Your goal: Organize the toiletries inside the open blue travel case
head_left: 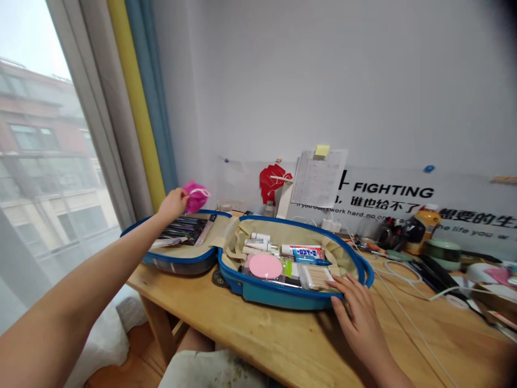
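Note:
My left hand [174, 202] pinches a crumpled magenta piece [196, 200] with a white band; its exact kind I cannot make out. It is held above the left half of an open small blue suitcase [283, 299]. My right hand [361, 315] rests with spread fingers over the front right rim of the suitcase. Near its fingertips lies a clear pack of cotton swabs [320, 277]. A toothpaste tube [302, 251], a pink oval pad [265, 266] and white tubes [258, 245] lie in the right half. Packs of dark slender items [189, 230] fill part of the left half.
The suitcase lies on a wooden desk [262, 331]. White cables [404, 318] run across the desk's right side. An orange-labelled bottle [422, 229] and a green container [443, 252] stand behind them. Curtains [157, 91] and a window are at left; papers [319, 178] hang on the wall.

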`<action>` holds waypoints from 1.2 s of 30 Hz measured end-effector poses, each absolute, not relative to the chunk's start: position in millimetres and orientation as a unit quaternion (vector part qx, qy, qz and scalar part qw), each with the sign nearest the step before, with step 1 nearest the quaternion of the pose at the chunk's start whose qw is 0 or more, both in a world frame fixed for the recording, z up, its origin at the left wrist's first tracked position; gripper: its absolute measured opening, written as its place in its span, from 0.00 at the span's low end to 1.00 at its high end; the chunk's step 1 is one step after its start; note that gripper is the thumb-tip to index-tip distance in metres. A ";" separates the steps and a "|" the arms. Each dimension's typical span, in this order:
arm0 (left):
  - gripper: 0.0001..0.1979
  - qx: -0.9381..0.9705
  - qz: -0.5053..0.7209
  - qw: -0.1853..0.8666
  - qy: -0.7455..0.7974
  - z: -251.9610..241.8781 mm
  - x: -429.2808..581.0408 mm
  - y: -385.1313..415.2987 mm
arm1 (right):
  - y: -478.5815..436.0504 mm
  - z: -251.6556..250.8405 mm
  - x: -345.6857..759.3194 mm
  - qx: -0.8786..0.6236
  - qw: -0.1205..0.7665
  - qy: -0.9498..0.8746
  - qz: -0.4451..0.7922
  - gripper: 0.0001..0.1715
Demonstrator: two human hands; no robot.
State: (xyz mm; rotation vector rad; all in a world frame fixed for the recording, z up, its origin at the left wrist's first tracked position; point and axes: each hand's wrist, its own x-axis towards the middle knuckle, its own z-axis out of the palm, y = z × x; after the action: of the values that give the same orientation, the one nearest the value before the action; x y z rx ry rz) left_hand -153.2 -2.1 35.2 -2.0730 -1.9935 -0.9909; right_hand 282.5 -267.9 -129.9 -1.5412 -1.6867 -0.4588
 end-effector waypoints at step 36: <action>0.32 -0.938 -0.143 -0.194 -0.251 -28.2 146.6 -99.0 | -266.5 -128.5 281.2 -0.583 0.396 -0.673 -0.224 0.20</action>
State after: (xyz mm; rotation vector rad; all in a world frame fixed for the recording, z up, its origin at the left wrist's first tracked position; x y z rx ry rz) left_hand 146.6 -99.0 -28.2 -3.3761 -0.9038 -0.5132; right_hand 281.2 -266.5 -128.5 -1.4782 -1.7055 -0.5682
